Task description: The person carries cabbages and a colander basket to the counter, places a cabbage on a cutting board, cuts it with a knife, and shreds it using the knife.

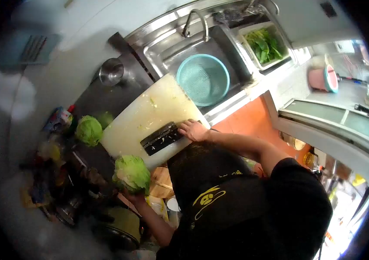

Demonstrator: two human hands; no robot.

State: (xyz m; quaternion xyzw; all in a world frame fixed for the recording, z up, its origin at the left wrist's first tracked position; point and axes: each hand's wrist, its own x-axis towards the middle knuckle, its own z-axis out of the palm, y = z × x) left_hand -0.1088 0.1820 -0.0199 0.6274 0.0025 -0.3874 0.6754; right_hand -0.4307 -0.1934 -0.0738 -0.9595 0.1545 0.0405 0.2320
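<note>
My left hand (pixel 134 197) is at the underside of a green cabbage (pixel 132 173), holding it beside the near left corner of the cutting board; most of its fingers are hidden by the leaves. A dark cleaver (pixel 162 138) lies flat on the pale cutting board (pixel 150 112), with small cabbage bits stuck to its blade. My right hand (pixel 194 130) is closed over the cleaver's handle end, which it covers. A second cabbage (pixel 89 131) sits on the dark counter just off the board's left corner. Cabbage scraps are scattered on the board.
Behind the board, a turquoise colander (pixel 203 80) stands in the steel sink (pixel 163 50) under a faucet (pixel 197 21). A tub of leafy greens (pixel 262 45) is to its right. A metal bowl (pixel 111 71) stands on the counter. Below the left hand is a pot (pixel 121 225).
</note>
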